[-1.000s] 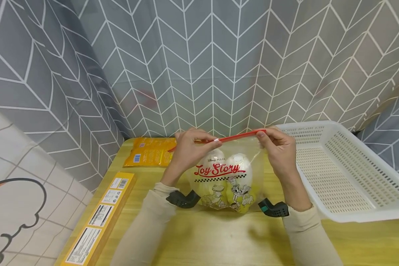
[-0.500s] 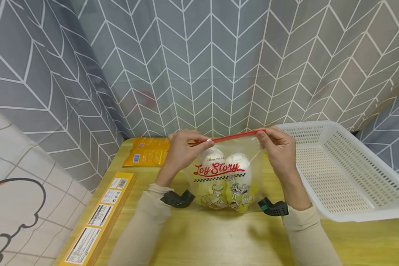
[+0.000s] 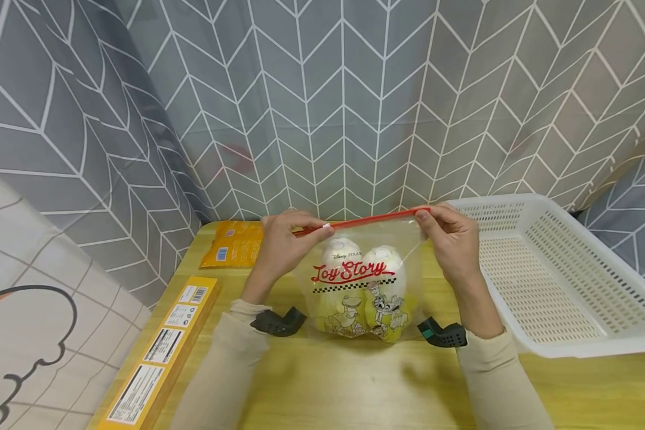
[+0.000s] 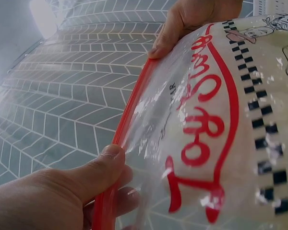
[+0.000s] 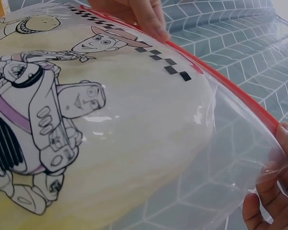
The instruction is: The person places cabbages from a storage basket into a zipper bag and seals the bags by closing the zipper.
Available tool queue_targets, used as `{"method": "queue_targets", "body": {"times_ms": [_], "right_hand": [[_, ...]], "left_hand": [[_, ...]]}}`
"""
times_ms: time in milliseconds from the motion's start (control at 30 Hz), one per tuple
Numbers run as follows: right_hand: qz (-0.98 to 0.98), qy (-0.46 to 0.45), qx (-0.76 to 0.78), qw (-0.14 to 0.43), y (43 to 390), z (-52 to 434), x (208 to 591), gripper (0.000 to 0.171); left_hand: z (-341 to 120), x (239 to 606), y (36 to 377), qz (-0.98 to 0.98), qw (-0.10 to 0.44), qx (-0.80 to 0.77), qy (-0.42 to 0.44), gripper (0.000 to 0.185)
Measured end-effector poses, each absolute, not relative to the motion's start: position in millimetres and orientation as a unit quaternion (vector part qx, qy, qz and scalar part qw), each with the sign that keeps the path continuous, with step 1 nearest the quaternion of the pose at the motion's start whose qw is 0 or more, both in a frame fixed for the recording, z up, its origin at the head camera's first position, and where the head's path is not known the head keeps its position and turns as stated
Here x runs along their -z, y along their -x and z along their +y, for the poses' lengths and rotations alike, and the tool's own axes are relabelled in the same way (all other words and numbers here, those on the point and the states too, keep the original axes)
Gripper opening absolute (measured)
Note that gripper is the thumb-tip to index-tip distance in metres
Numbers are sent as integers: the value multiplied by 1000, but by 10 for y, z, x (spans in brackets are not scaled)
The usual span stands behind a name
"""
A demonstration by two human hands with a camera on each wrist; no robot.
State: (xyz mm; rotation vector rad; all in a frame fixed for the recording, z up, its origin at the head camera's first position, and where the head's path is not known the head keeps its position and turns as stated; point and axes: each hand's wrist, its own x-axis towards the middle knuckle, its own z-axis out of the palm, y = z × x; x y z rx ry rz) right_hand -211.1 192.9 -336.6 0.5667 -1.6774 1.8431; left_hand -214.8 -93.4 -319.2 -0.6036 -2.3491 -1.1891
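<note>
A clear zip bag (image 3: 362, 286) printed with red lettering and cartoon figures stands upright on the yellow wooden table (image 3: 355, 382), holding two pale round melons (image 3: 387, 269). Its red zip strip (image 3: 368, 221) runs along the top. My left hand (image 3: 285, 242) pinches the strip near its left end, and my right hand (image 3: 448, 236) pinches the right end. In the left wrist view my thumb (image 4: 93, 172) presses on the red zip strip (image 4: 129, 115). The right wrist view shows the bag (image 5: 86, 129) close up with the melon inside and my fingertips (image 5: 278, 191) on its corner.
A white perforated plastic basket (image 3: 559, 275) stands tilted at the right. A yellow snack packet (image 3: 231, 245) lies at the back left, and a long yellow box (image 3: 158, 352) lies along the table's left edge. Grey patterned curtain hangs behind.
My left hand has slid leftward along the red zip strip, toward the bag's left end. The right hand has held its corner still.
</note>
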Motion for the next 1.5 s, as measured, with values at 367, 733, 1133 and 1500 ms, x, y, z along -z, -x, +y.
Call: {"method": "queue_targets", "body": {"times_ms": [367,733,1133,1500], "right_hand": [[-616,-219,-699,290,2117,1934,3361,10],[-618,-221,-695,293,2128,1964,3363,9],[-613,-222,-702,288,2125,2010,3387,9],[-617,-213,-699,292,2124,1981,3376,9]], "left_hand": [[-1133,3228,2126,-846,204,447,208,16],[-1390,3300,2100,-846,176,472,173,17],[-1638,3348,2081,-855,172,470,132,20],[-1746,3323,2061,-852,183,472,131,20]]}}
